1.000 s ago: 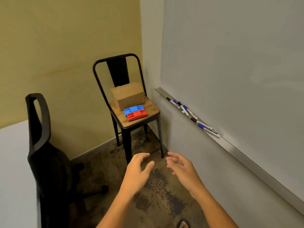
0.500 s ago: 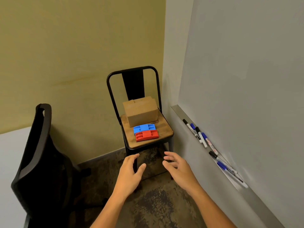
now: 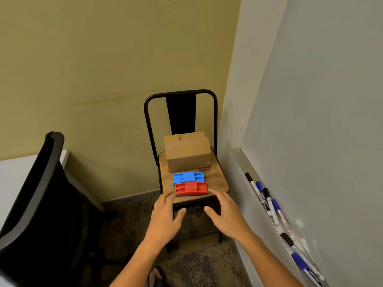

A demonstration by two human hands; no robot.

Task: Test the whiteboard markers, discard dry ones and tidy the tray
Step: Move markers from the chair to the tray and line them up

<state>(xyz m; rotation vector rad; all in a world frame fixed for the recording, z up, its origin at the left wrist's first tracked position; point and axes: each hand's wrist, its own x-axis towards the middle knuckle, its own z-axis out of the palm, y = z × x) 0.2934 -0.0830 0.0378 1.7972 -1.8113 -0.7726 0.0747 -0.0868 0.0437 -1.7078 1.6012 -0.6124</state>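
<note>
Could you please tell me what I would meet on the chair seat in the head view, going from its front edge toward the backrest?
Red plastic piece → blue plastic piece → cardboard box → the chair backrest behind it.

Both your forearms are extended forward, bare, converging toward centre. Your left hand point(image 3: 165, 216) is palm-down, fingers straight and together, thumb splayed right. Your right hand point(image 3: 226, 214) is palm-down, fingers loosely spread, thumb pointing left. Neither holds anything; the thumbs are near each other, not touching.
</note>
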